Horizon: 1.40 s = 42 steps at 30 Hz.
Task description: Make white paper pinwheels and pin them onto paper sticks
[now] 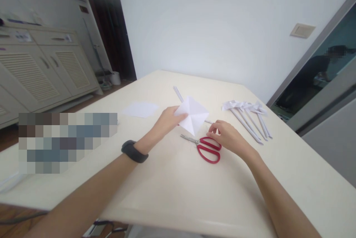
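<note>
A white square of paper (191,114) with diagonal creases is pinched in my left hand (171,117), thumb on top, above the table. Red-handled scissors (209,150) lie beneath it, blades pointing left. At their upper handle loop is my right hand (225,134), its fingers curled inward; whether they grip anything is hidden. Thin white paper sticks (178,93) poke out behind the square. Just beyond my right fingertips shows the end of another thin stick (208,121).
Several finished-looking paper pinwheels (244,110) on rolled sticks lie at the right. White paper sheets (141,109) rest left of my left hand. The cream table (167,193) meets a white wall. A cabinet (50,63) stands at left; a person (311,71) is beyond the right opening.
</note>
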{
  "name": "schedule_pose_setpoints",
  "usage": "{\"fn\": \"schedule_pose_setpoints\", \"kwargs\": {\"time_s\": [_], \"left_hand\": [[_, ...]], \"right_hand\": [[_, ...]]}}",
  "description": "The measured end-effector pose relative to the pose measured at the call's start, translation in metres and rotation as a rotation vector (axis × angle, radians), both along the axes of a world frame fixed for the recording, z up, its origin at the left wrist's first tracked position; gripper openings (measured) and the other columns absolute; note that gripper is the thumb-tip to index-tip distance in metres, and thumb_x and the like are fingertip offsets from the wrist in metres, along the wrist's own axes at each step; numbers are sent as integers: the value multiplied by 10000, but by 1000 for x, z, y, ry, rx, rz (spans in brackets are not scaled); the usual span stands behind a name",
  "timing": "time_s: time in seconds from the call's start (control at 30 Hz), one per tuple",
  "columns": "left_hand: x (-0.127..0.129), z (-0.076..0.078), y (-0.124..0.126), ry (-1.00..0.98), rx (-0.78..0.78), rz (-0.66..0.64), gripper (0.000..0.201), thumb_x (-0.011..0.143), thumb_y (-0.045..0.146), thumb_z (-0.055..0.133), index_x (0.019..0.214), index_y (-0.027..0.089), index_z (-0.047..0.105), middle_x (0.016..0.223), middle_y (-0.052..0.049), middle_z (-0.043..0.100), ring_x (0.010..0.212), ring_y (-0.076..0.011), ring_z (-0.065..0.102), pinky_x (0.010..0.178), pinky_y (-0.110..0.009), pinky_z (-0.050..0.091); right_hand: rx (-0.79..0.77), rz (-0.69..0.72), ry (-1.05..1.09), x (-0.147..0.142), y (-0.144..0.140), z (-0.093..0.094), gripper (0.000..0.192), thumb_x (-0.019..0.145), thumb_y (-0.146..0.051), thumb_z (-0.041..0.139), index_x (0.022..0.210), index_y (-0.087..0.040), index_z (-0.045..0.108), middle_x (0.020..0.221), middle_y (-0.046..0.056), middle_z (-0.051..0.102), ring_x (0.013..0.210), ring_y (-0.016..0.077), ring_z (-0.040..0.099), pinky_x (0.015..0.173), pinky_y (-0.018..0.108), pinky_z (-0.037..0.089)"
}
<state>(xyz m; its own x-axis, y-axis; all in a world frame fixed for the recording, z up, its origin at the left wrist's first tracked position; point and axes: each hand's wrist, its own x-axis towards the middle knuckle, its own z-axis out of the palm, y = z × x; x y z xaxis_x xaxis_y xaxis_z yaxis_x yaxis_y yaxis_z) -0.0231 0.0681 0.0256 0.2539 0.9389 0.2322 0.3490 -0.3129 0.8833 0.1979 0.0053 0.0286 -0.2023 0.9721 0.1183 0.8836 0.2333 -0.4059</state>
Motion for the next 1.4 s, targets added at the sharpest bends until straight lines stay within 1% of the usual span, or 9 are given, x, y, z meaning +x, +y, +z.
{"fn": "schedule_pose_setpoints", "kwargs": {"time_s": [0.1, 0.23, 0.47, 0.67, 0.83, 0.9, 1.0, 1.17, 1.4], "left_hand": [[-1, 3, 1, 111, 96, 30, 267, 720, 302, 492, 877, 146, 641, 760, -42, 649, 667, -188, 572, 527, -243, 404], [0, 5, 0, 161, 126, 12, 263, 692, 216, 438, 871, 157, 622, 730, -26, 631, 626, -169, 554, 513, -237, 393], [-5, 9, 3, 56, 151, 42, 134, 666, 214, 472, 716, 158, 583, 616, -1, 568, 541, -138, 503, 474, -218, 373], [-11, 14, 5, -145, 190, 80, 121, 710, 255, 517, 719, 150, 576, 638, 4, 533, 546, -111, 473, 490, -212, 362], [-16, 17, 9, -106, 270, 157, 175, 730, 318, 541, 765, 155, 594, 672, -2, 544, 571, -119, 479, 509, -225, 375], [-19, 18, 11, -72, 289, 182, 178, 738, 323, 526, 773, 160, 590, 691, -5, 555, 583, -126, 493, 513, -230, 380], [-20, 22, 9, 31, 306, 207, 151, 747, 285, 483, 770, 169, 578, 647, 0, 548, 583, -140, 504, 515, -238, 372], [-10, 30, -10, 200, 268, 64, 115, 740, 230, 455, 741, 179, 558, 623, 11, 553, 581, -146, 518, 518, -236, 364], [2, 35, -30, 170, 215, -156, 132, 778, 250, 482, 813, 201, 599, 701, 17, 587, 582, -125, 526, 551, -229, 398]], "right_hand": [[-88, 61, -37, -2, -4, -3, 240, 772, -448, 534, 773, -217, 599, 886, 33, 585, 748, 159, 526, 599, 261, 361], [-170, 100, -51, -7, -4, -10, 253, 727, -458, 577, 807, -218, 574, 892, 28, 586, 749, 163, 523, 581, 256, 353], [-112, 30, -87, -9, -5, -6, 151, 733, -335, 572, 690, -192, 554, 788, 50, 602, 685, 163, 513, 548, 264, 305], [-230, -100, 270, 9, -1, 7, 230, 756, -410, 554, 789, -183, 568, 776, 58, 631, 628, 148, 534, 526, 254, 356], [-307, -119, 474, 33, -1, 18, 343, 753, -517, 554, 866, -194, 550, 730, 20, 580, 594, 114, 491, 483, 227, 342], [-285, -94, 537, 37, 0, 21, 343, 707, -496, 625, 865, -204, 542, 789, 17, 583, 629, 112, 501, 481, 216, 332], [-148, -104, 701, 33, 2, 19, 330, 677, -457, 676, 802, -195, 518, 761, 4, 564, 626, 107, 506, 512, 220, 352], [-41, -85, 999, 17, 5, 14, 335, 744, -502, 587, 727, -178, 504, 651, -6, 508, 557, 101, 472, 517, 242, 369], [20, -178, 1081, 1, 2, 16, 261, 655, -311, 695, 770, -179, 501, 638, -32, 529, 542, 84, 464, 492, 220, 336]]}}
